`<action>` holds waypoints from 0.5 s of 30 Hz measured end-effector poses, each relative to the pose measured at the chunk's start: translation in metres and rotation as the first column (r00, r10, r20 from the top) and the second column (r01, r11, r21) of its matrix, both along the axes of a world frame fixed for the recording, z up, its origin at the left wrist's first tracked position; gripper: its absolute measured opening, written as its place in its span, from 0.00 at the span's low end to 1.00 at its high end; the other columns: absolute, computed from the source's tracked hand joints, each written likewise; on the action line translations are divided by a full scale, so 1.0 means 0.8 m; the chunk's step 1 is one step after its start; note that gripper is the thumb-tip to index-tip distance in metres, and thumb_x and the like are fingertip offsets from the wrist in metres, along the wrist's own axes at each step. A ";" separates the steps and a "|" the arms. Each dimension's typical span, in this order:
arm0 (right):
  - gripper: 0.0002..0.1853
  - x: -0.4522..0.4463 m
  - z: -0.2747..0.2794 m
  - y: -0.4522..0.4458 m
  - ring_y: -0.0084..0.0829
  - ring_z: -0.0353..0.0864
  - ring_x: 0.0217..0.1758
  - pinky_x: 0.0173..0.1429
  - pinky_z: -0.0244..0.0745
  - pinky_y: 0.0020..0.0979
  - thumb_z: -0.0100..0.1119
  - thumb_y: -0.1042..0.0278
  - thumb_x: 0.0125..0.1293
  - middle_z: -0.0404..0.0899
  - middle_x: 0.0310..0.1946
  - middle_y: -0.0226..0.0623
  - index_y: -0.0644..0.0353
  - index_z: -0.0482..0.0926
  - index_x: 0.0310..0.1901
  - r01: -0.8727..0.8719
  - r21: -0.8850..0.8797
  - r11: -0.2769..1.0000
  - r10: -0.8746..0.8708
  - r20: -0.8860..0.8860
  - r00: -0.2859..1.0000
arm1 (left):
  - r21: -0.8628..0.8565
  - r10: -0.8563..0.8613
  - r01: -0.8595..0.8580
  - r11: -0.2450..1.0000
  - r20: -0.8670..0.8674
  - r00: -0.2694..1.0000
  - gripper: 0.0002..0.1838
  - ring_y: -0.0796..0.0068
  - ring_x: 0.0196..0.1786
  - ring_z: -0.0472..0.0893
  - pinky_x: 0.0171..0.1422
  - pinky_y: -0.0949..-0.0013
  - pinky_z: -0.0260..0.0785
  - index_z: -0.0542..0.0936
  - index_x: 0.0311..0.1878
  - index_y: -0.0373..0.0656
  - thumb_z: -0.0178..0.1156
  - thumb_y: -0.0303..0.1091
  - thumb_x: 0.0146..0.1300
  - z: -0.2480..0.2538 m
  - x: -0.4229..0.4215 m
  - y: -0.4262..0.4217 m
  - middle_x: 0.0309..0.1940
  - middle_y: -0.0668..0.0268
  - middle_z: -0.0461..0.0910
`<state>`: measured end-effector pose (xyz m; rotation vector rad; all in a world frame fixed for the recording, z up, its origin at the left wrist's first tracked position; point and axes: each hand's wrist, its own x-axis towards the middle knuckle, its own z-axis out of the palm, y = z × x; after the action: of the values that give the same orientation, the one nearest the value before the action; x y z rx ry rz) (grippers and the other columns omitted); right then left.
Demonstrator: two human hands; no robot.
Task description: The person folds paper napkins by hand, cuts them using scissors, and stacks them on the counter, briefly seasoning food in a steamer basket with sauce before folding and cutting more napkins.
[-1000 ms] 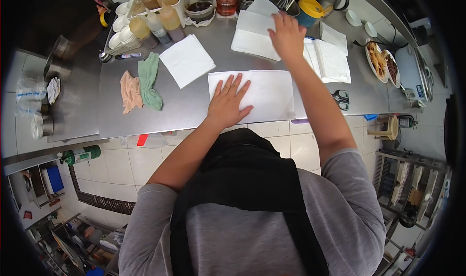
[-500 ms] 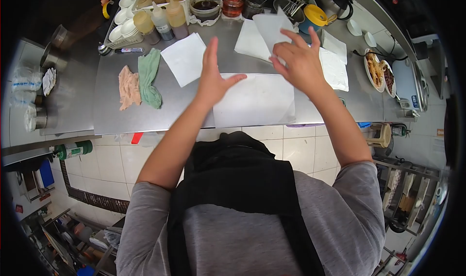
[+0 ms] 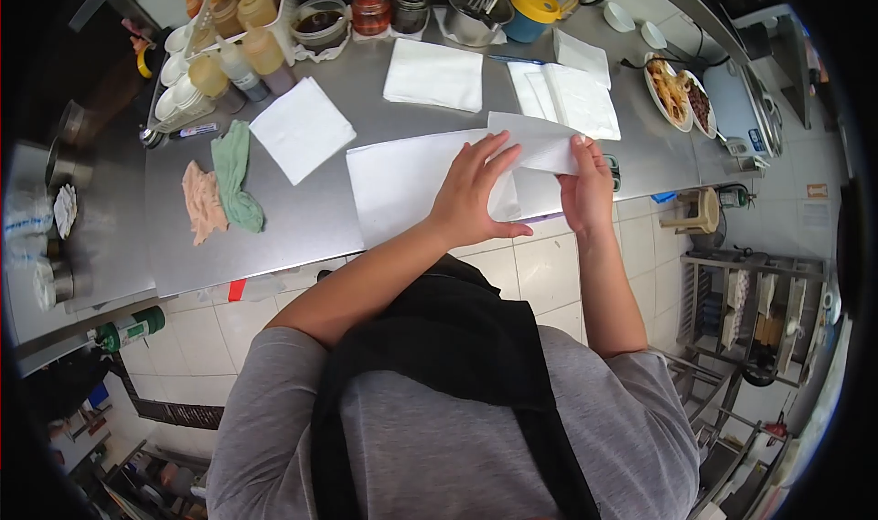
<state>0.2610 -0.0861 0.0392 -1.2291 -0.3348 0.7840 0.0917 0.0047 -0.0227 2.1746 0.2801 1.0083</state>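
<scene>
My right hand (image 3: 588, 186) pinches the right end of a thin, translucent white paper sheet (image 3: 541, 145), thumb and fingers closed on its edge. The sheet is raised and slightly curved above the counter's front edge. Against its left part lie the fingertips of my left hand (image 3: 471, 191), whose thumb points away from the spread fingers. Beneath the left hand, a larger white paper sheet (image 3: 393, 186) rests flat on the steel counter, partly covered by the hand and forearm. Behind my hands is a stack of white paper (image 3: 434, 75).
More white paper (image 3: 302, 128) lies to the left, beside a green cloth (image 3: 236, 177) and a pink cloth (image 3: 203, 200). Squeeze bottles (image 3: 265, 52), sauce jars (image 3: 370, 12) and a metal bowl (image 3: 477, 17) line the back. Food plates (image 3: 669, 95) stand at the right.
The thin sheet came down from above the back stack to the front edge, now in my right hand's pinch. My left hand moved right to meet it. The view shifted.
</scene>
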 end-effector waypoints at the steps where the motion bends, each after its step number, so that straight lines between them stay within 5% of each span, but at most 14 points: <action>1: 0.09 0.004 -0.008 -0.007 0.25 0.79 0.49 0.61 0.72 0.35 0.55 0.60 0.74 0.80 0.44 0.31 0.57 0.75 0.46 -0.039 0.000 0.999 0.039 0.014 0.999 | -0.079 -0.022 0.028 0.996 0.074 0.997 0.54 0.48 0.72 0.63 0.74 0.50 0.58 0.64 0.70 0.45 0.81 0.49 0.40 0.002 0.003 -0.004 0.71 0.54 0.61; 4: 0.11 -0.010 0.000 -0.011 0.27 0.79 0.52 0.63 0.72 0.37 0.53 0.60 0.75 0.81 0.47 0.33 0.58 0.75 0.49 -0.054 0.036 0.998 0.055 -0.044 0.998 | -0.187 0.094 -0.068 0.980 0.138 0.986 0.47 0.50 0.71 0.63 0.74 0.52 0.59 0.65 0.69 0.43 0.79 0.40 0.46 0.012 0.009 0.000 0.69 0.55 0.63; 5: 0.12 -0.012 0.001 -0.012 0.28 0.80 0.53 0.63 0.72 0.37 0.52 0.60 0.75 0.81 0.48 0.34 0.58 0.75 0.51 -0.060 0.056 0.997 0.063 -0.049 0.997 | -0.232 0.146 -0.108 0.967 0.154 0.977 0.38 0.54 0.68 0.68 0.70 0.55 0.65 0.68 0.68 0.45 0.74 0.30 0.53 0.017 0.007 0.001 0.67 0.56 0.65; 6: 0.12 -0.015 0.004 -0.011 0.28 0.80 0.53 0.63 0.72 0.37 0.52 0.60 0.75 0.81 0.48 0.34 0.58 0.75 0.51 -0.051 0.059 0.997 0.054 -0.052 0.997 | -0.229 0.137 -0.100 0.968 0.151 0.979 0.38 0.54 0.68 0.68 0.70 0.55 0.65 0.68 0.68 0.45 0.74 0.30 0.53 0.012 0.006 0.006 0.67 0.56 0.65; 8: 0.13 -0.020 0.012 -0.008 0.28 0.80 0.53 0.63 0.72 0.37 0.52 0.60 0.75 0.81 0.49 0.35 0.59 0.74 0.52 -0.071 0.052 0.996 0.074 -0.062 0.995 | -0.486 0.063 -0.039 0.873 0.031 0.998 0.32 0.60 0.63 0.74 0.64 0.60 0.71 0.72 0.65 0.48 0.71 0.27 0.57 0.002 0.006 0.018 0.64 0.58 0.68; 9: 0.13 -0.019 0.012 -0.007 0.28 0.80 0.53 0.63 0.72 0.37 0.52 0.60 0.75 0.81 0.49 0.35 0.59 0.74 0.52 -0.073 0.056 0.996 0.076 -0.065 0.995 | -0.500 0.119 -0.093 0.861 0.020 0.993 0.21 0.68 0.56 0.79 0.59 0.66 0.73 0.78 0.58 0.47 0.67 0.26 0.61 0.008 0.007 0.021 0.57 0.61 0.75; 12: 0.12 -0.016 0.014 -0.002 0.28 0.79 0.52 0.60 0.72 0.34 0.53 0.61 0.75 0.80 0.48 0.36 0.59 0.73 0.53 -0.113 0.078 0.991 0.120 -0.097 0.988 | -0.444 0.124 -0.144 0.885 -0.073 0.990 0.13 0.71 0.53 0.80 0.58 0.70 0.72 0.81 0.51 0.43 0.66 0.27 0.63 0.016 0.002 0.040 0.49 0.63 0.81; 14: 0.19 -0.013 0.015 0.004 0.29 0.76 0.56 0.60 0.71 0.34 0.57 0.58 0.74 0.77 0.54 0.39 0.58 0.70 0.59 0.105 -0.165 0.981 -0.062 0.251 0.966 | -0.436 0.132 -0.126 0.891 -0.018 0.991 0.10 0.73 0.50 0.80 0.56 0.71 0.71 0.82 0.48 0.41 0.65 0.28 0.64 0.023 -0.003 0.049 0.46 0.64 0.82; 15: 0.30 -0.013 0.016 0.012 0.35 0.73 0.60 0.62 0.69 0.38 0.66 0.54 0.66 0.72 0.59 0.43 0.59 0.66 0.63 0.153 -0.093 0.984 -0.074 0.568 0.819 | -0.428 0.128 -0.099 0.898 0.038 0.991 0.07 0.76 0.48 0.81 0.55 0.73 0.71 0.82 0.45 0.40 0.65 0.29 0.65 0.028 -0.006 0.054 0.42 0.66 0.83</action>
<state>0.2506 -0.0767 0.0519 -1.5879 -0.6928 0.3223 0.0873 0.0481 -0.0005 1.7411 0.5490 0.9743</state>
